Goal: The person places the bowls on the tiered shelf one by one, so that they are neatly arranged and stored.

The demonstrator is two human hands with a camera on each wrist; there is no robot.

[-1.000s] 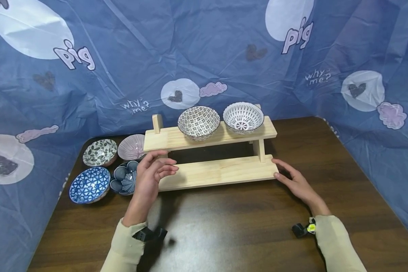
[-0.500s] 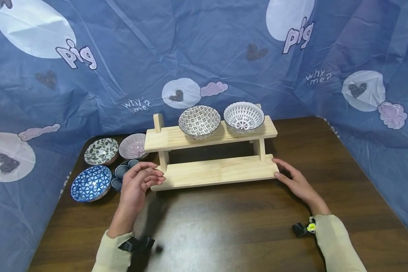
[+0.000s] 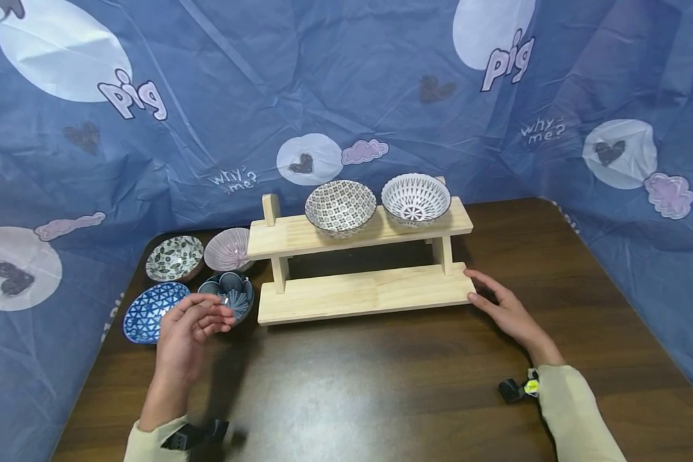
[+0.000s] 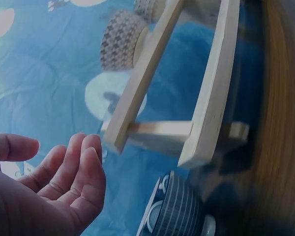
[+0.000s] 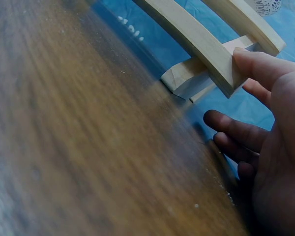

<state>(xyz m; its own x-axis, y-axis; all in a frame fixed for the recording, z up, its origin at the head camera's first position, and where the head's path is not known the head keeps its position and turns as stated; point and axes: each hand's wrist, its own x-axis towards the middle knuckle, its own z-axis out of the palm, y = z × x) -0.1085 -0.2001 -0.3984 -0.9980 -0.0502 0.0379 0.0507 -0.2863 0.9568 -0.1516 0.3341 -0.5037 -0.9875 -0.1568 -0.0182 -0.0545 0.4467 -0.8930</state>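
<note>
A two-tier wooden shelf (image 3: 369,295) stands on the table, seen also in both wrist views. On its upper board sit a brown-patterned bowl (image 3: 341,208) and a white bowl with dark marks (image 3: 416,200). My right hand (image 3: 511,317) touches the right end of the lower board with thumb and index finger; its other fingers are apart from the wood. My left hand (image 3: 187,333), holding nothing, hovers with loosely bent fingers left of the shelf. It partly covers a blue-and-white bowl (image 3: 150,311) and a dark blue bowl (image 3: 245,301) containing small dark dishes.
Behind these, a leaf-patterned bowl (image 3: 175,258) and a pink ribbed bowl (image 3: 228,249) stand at the table's back left. A blue printed cloth (image 3: 237,96) hangs behind and beside the brown wooden table (image 3: 346,391).
My left hand has moved left and towards me, from the shelf's left end to the bowls, uncovering that end. My right hand stays at the right end.
</note>
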